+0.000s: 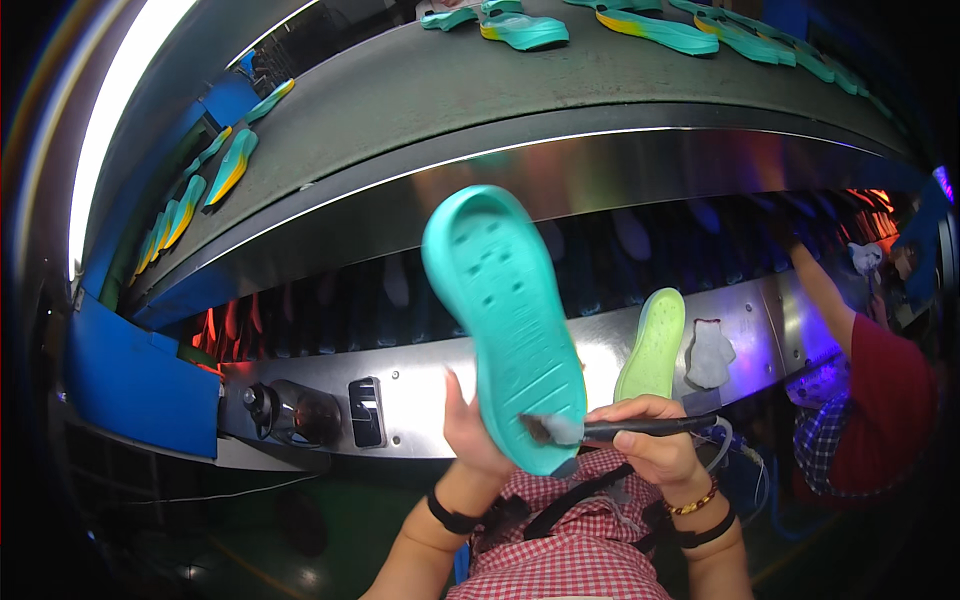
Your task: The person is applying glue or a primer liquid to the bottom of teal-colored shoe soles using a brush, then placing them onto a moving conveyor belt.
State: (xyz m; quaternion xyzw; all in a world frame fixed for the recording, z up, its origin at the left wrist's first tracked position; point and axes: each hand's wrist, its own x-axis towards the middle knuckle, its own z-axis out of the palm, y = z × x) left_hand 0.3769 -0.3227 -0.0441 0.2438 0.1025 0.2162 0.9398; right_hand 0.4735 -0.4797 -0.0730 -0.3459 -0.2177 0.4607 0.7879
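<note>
A teal shoe sole [512, 330] stands raised before me, its hollow inner side with grooves and small holes facing me. My left hand [472, 435] grips its lower left edge, thumb up along the side; the other fingers are hidden behind it. My right hand [655, 445] is closed round the black handle of a brush [563, 430] with a pale hose at its back end. The bristles lie on or just over the sole's lower end; contact is hard to tell. A light green sole [652, 345] leans behind my right hand.
On the steel ledge [430, 400] are a phone [367, 412], a glass jug [305, 413] and a white glove [709, 352]. Teal-and-yellow soles [524, 31] ride the upper belt [420, 110]. Behind the ledge, a darker lower line carries more soles. A co-worker's arm [822, 295] reaches in at right.
</note>
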